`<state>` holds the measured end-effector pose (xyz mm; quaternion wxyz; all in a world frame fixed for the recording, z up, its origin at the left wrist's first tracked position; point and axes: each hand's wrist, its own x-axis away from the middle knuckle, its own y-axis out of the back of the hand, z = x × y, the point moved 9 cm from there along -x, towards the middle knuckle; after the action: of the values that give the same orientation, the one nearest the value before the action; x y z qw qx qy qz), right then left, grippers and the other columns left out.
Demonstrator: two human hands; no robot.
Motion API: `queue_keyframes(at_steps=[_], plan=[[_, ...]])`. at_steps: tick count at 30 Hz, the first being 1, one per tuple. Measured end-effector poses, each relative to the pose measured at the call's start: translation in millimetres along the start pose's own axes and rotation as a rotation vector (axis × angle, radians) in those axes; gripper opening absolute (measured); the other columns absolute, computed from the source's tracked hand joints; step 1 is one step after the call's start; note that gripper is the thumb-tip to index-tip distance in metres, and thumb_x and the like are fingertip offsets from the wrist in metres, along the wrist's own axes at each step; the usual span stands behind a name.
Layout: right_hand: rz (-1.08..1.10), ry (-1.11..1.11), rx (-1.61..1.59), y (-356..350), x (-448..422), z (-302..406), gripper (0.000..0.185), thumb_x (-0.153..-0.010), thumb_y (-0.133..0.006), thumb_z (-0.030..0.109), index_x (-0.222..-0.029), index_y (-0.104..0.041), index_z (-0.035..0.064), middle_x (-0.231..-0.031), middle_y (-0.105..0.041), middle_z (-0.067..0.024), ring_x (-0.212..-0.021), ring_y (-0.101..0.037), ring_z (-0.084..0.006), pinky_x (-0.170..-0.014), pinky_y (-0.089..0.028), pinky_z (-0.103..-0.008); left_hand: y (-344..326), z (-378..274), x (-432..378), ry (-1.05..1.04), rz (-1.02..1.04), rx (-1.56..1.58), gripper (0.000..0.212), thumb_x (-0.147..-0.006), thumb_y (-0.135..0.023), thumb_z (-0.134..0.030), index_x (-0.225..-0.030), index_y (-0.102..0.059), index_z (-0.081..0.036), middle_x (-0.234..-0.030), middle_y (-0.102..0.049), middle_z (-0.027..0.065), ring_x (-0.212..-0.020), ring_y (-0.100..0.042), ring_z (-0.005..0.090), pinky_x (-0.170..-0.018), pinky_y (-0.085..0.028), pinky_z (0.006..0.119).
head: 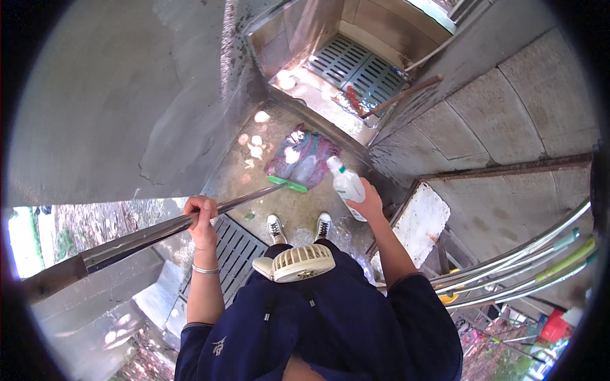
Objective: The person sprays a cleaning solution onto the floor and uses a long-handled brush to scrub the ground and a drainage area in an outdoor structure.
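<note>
My left hand (203, 222) grips the metal pole of a mop (247, 197). The pole slants down to a green mop head (288, 184) with wet, multicoloured strands or cloth (305, 157) spread on the concrete floor beyond it. In my right hand (368, 202) is a translucent plastic bottle (350, 188) with a green band at its neck. The bottle is tilted, with its white top towards the cloth. A cream portable fan (303, 264) hangs at my front, above my shoes.
Slotted drain covers (233, 252) lie at left, and grey slotted panels (360, 66) fill a walled recess ahead. A wooden stick (402, 96) leans across its right side. Several poles (519, 266) and a rusty white board (419, 221) stand at right. Concrete walls (105, 105) flank the floor.
</note>
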<state>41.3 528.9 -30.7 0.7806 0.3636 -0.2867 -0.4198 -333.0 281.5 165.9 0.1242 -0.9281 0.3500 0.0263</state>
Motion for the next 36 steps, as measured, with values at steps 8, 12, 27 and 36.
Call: queue_keyframes(at_steps=[8,12,27,36], plan=[[-0.446,-0.387,-0.482,14,87,-201,0.089,-0.055,-0.083,0.014,-0.131,-0.037,0.0051,-0.122,-0.051,-0.0129,-0.114,-0.049,-0.0271,-0.099,-0.039,-0.035,-28,4,-4,-0.026,-0.023,-0.06,0.018,-0.088,-0.053,-0.004,-0.075,-0.041,-0.007,-0.063,-0.038,0.0012,-0.058,-0.033,0.011,-0.057,-0.031,0.026],[-0.872,-0.564,-0.793,18,142,-338,0.094,-0.054,-0.084,0.005,-0.133,-0.035,0.0041,-0.127,-0.047,-0.0096,-0.119,-0.044,-0.0247,-0.104,-0.036,-0.0366,-58,10,-9,-0.038,0.019,-0.092,0.017,-0.089,-0.053,-0.005,-0.076,-0.041,-0.007,-0.064,-0.037,0.001,-0.059,-0.033,0.0113,-0.058,-0.032,0.027],[-0.561,-1.331,-0.782,-56,233,-406,0.062,-0.066,-0.076,-0.001,-0.12,-0.05,0.0161,-0.102,-0.059,-0.0118,-0.068,-0.059,-0.0254,-0.055,-0.053,-0.0376,-93,21,-13,0.044,-0.026,-0.157,0.012,-0.09,-0.054,-0.006,-0.08,-0.046,-0.007,-0.064,-0.045,0.0015,-0.06,-0.041,0.0117,-0.06,-0.036,0.026],[-0.353,-0.455,-1.194,161,136,-130,0.04,-0.086,-0.065,0.019,-0.121,-0.052,0.0023,-0.099,-0.065,-0.0108,-0.088,-0.065,-0.0214,-0.073,-0.054,-0.0346,-208,72,-37,-0.059,0.561,-0.188,0.015,-0.078,-0.071,-0.001,-0.086,-0.059,-0.004,-0.086,-0.06,0.0024,-0.084,-0.057,0.0127,-0.076,-0.047,0.027]])
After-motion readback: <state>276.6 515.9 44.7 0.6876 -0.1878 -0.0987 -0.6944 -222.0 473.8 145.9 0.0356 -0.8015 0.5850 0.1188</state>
